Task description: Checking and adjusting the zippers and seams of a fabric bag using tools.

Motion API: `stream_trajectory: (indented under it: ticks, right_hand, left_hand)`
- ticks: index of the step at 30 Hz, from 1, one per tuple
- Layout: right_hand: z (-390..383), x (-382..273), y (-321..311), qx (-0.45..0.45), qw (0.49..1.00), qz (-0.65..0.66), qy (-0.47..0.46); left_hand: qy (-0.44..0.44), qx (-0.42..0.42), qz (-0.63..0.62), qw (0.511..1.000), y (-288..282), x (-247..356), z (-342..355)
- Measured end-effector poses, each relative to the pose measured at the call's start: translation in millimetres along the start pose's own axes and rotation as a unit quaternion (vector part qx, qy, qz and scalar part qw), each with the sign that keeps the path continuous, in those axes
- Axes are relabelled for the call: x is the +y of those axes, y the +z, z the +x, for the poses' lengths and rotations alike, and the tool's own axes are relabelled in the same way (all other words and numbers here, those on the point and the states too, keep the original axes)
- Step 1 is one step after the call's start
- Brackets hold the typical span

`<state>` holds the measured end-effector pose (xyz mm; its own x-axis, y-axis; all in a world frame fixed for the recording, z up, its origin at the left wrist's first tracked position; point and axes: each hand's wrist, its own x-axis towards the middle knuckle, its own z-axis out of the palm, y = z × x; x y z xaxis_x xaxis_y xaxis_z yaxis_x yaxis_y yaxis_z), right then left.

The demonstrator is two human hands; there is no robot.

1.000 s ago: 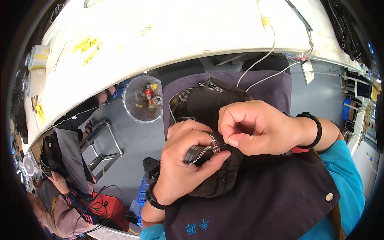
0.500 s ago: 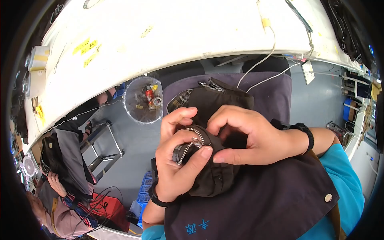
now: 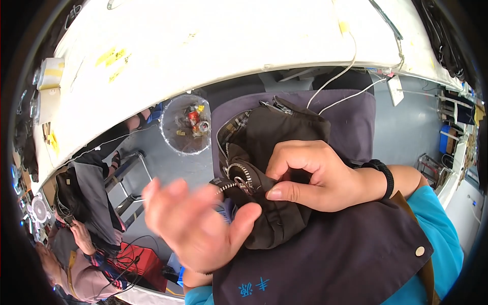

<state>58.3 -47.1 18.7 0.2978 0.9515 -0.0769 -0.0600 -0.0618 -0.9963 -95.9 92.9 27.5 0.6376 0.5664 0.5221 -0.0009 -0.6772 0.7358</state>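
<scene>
A dark brown cloth item [image 3: 284, 127] with metal zippers and a plaid lining lies bunched over my lap; I cannot tell whether it is a garment or a bag. My right hand [image 3: 317, 178] pinches its fabric between thumb and fingers, just right of a curved toothed zipper [image 3: 243, 175] with a metal slider. My left hand [image 3: 198, 223], blurred by motion, is at the left of the cloth with its fingers apart. Its thumb overlaps the cloth's edge in view, and no held object shows in it.
A white worktable [image 3: 203, 40] curves across the far side, with pale cords hanging from it. Below its edge stands a clear bin [image 3: 175, 140] with litter. A person [image 3: 81, 264] sits at the left near a metal-framed stool [image 3: 127, 178] and a red box [image 3: 140, 259].
My left hand has let go of the cloth by the zipper and moved left, fingers spreading. My right hand keeps its pinch. The zipper end now lies uncovered.
</scene>
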Motion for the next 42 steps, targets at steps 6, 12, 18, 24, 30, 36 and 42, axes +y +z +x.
stream_trajectory:
  ticks: [6, 12, 18, 24, 30, 36, 42]
  right_hand:
    - [3.1, -0.5, 2.2, 0.004, 1.0, -0.018, -0.012]
    - [2.4, -0.8, 2.3, 0.003, 1.0, -0.022, 0.006]
    - [2.4, -0.2, 1.3, 0.0, 0.999, -0.034, 0.012]
    - [2.4, -1.7, 1.7, -0.015, 0.999, -0.013, 0.05]
    - [3.6, 0.8, 1.5, -0.013, 0.999, -0.015, 0.048]
    - [4.4, 1.8, -0.6, -0.006, 0.999, -0.003, 0.042]
    - [5.3, -0.4, 1.1, -0.011, 0.999, -0.027, 0.029]
  left_hand:
    - [0.077, -0.211, 0.22, 0.949, -6.9, 18.2, 21.4]
    - [0.066, -0.225, 0.217, 0.948, -5.3, 18.9, 22.8]
    - [0.006, -0.232, 0.129, 0.964, 1.2, 6.5, 22.2]
    - [-0.235, -0.201, -0.191, 0.932, 2.1, -13.2, 7.7]
    - [-0.229, -0.196, -0.234, 0.924, 1.1, -14.5, 7.0]
    - [0.021, -0.27, 0.075, 0.96, -10.7, -6.1, 22.0]
    - [0.061, -0.233, 0.114, 0.964, -6.4, 0.2, 25.0]
